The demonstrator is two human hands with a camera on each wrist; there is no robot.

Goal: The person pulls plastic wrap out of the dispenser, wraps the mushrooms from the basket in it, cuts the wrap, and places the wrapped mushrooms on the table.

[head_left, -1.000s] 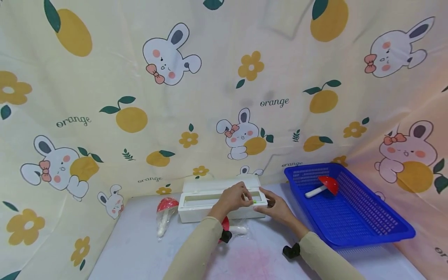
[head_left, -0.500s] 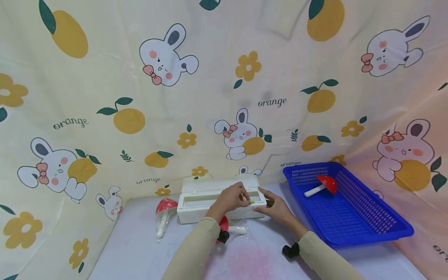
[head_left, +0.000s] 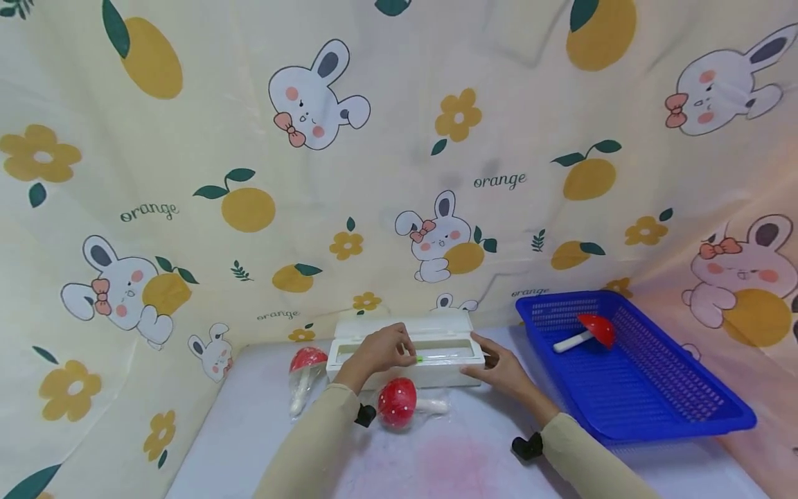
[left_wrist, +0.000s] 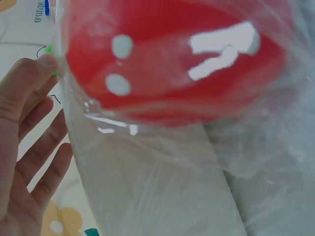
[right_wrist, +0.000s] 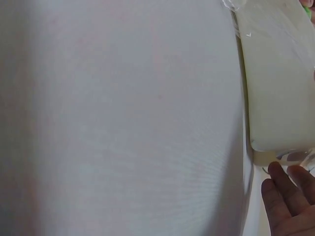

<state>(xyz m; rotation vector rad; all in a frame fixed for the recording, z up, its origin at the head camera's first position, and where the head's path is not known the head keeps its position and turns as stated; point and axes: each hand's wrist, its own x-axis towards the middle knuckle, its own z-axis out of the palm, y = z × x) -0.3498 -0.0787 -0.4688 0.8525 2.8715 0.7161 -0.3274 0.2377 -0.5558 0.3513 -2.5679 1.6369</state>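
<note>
Reading the dial from the middle of the white box [head_left: 445, 378], with 12 o'clock pointing away from you, your left hand [head_left: 382, 350] pinches a green slider [head_left: 420, 359] between thumb and index finger at the front rim, near 6 o'clock; the left wrist view shows its other fingers apart. Clear film [head_left: 451, 358] runs from the slider toward 3 o'clock. Your right hand [head_left: 503, 371] is at the box's 3 o'clock end, thumb on the front face and index finger at the far corner, gripping that end. The lid [head_left: 436, 324] stands folded back at 12. Just beside the box at 6 lies a wrapped mushroom [head_left: 397, 402], stem toward 3; a second wrapped mushroom [head_left: 307, 360] lies at 9. Well over at 3 is the blue basket [head_left: 642, 395], holding a bare mushroom [head_left: 598, 331] toward its 11 o'clock.
</note>
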